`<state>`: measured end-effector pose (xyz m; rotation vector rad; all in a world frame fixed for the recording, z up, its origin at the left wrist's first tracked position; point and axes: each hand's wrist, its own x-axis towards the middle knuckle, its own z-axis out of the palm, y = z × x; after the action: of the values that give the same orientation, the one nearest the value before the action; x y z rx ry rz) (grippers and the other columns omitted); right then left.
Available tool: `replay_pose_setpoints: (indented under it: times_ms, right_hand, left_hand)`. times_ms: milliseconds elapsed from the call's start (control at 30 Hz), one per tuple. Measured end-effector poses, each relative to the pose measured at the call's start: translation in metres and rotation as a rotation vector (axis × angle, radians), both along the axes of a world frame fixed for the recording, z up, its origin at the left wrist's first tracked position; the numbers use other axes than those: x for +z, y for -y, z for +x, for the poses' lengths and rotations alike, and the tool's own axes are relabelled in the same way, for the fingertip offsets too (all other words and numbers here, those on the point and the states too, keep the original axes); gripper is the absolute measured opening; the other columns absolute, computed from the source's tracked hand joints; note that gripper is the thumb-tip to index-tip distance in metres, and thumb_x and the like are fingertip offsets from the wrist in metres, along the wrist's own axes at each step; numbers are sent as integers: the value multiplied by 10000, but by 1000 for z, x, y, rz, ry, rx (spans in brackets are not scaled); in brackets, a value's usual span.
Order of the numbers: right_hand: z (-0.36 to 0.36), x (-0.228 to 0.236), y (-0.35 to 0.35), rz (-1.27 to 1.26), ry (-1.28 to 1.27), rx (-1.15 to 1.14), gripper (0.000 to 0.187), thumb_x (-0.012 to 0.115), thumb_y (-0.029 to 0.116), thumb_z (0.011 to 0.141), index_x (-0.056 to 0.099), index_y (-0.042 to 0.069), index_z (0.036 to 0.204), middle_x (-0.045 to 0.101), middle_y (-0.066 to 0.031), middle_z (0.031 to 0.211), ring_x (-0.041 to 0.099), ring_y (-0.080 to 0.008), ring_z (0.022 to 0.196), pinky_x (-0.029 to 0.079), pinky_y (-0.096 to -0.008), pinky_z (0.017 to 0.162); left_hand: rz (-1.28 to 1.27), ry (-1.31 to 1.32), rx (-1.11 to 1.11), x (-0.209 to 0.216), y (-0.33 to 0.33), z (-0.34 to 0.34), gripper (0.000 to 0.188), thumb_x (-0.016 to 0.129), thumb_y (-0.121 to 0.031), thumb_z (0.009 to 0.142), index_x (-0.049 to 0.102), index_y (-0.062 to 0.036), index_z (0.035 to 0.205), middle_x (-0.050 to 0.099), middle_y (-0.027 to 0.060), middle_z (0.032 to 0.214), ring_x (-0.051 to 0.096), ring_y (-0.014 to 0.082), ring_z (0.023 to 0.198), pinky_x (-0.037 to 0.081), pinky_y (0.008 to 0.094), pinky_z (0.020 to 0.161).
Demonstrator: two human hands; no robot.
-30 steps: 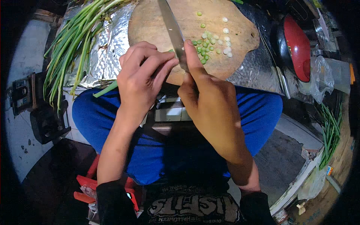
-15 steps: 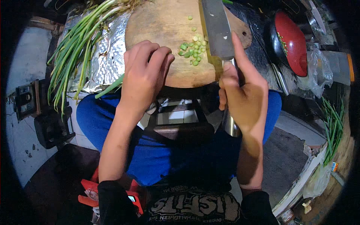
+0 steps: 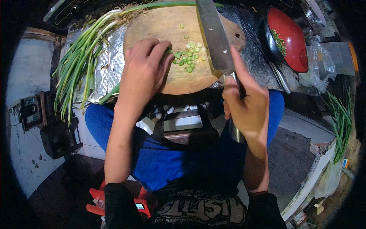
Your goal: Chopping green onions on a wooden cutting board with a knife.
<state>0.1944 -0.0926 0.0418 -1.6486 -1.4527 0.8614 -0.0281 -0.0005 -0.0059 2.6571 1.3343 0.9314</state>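
Note:
My left hand (image 3: 146, 66) rests on the left part of a round wooden cutting board (image 3: 152, 24), its fingers curled over a green onion stalk (image 3: 111, 93). The stalk's end sticks out under the wrist, and a bit of green shows at the fingertips. My right hand (image 3: 248, 99) grips the metal handle of a wide-bladed kitchen knife (image 3: 217, 40), index finger stretched along the blade. The blade hangs over the board's right side, pointing away from me, with small pale specks on it. Between the fingertips and the blade lie several chopped green onion pieces (image 3: 189, 57).
Whole green onions with roots (image 3: 78, 57) lie on foil (image 3: 108, 61) at left. To the right are a red-lined bowl (image 3: 291, 38) with chopped greens, a metal-handled utensil (image 3: 281, 78), a clear plastic bag (image 3: 318, 65) and more green stalks (image 3: 341, 122). A dark stool (image 3: 187, 135) stands below the board.
The view has shifted slightly. Relative to the board, my left hand sits a little farther away from me and the knife slightly farther right of the chopped pieces.

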Motion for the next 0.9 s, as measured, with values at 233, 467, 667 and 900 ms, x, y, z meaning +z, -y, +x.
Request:
replay_pose_setpoints:
  times_ms: [233,467,667,900]
  right_hand:
    - [0,3,7,-27,-19,4,610,595,32,914,479,83,1511,613,-196,778,599,-58,745,528,-268,695]
    - [-1,1,11,-11,-32,-1,595,603,60,927,475,70,1508,588,-213,788,549,-67,693,521,-271,682]
    - [4,-4,12,-6,29,16,627,503,-24,954,436,124,1559,553,32,656,505,-25,530,474,-222,503]
    - [5,6,7,-63,1,5,636,602,16,897,471,84,1516,535,-174,739,540,-80,682,527,-276,682]
  left_hand:
    - [-22,29,-30,14,13,4,299,789,-134,833,733,-99,1125,661,126,1183,607,350,1154,454,434,983]
    - [-21,63,-64,9,14,8,226,778,-51,807,738,-81,1028,656,108,1212,589,355,1199,440,429,1027]
    - [-432,650,-97,11,29,9,174,752,-32,843,714,-12,1012,689,130,1121,655,261,1063,493,329,950]
    - [-569,782,35,19,30,9,145,746,-51,880,721,-3,1015,690,139,1111,654,231,1054,488,306,933]
